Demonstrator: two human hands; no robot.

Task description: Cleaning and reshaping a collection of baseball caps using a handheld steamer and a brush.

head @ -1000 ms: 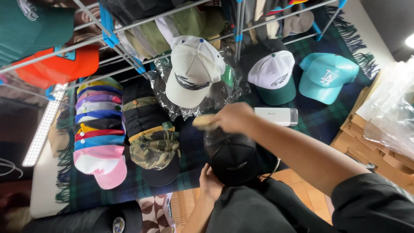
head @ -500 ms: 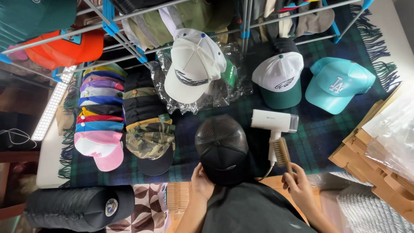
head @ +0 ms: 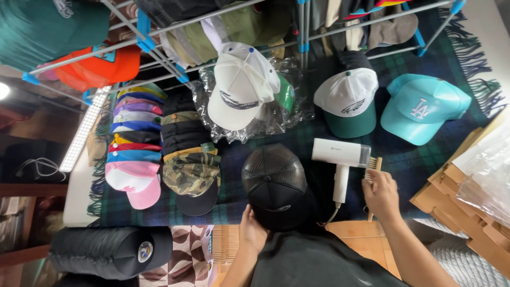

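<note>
A black mesh-backed cap [head: 273,183] lies on the dark plaid blanket [head: 404,159] right in front of me. My left hand [head: 251,228] grips its brim at the near edge. My right hand [head: 380,195] holds a wooden bristle brush [head: 373,165] just to the right of a white handheld steamer [head: 340,159], which lies on the blanket beside the cap.
A white cap [head: 239,87] on crinkled plastic, a white-and-green cap [head: 348,101] and a teal cap [head: 422,109] lie farther back. Two stacks of caps [head: 133,143] sit at left, a metal rack [head: 175,64] with hanging caps above, and cardboard [head: 457,186] at right.
My right hand with the brush left the top of the black cap, swung down to the right, and now sits beside the steamer. My left hand stayed on the brim.
</note>
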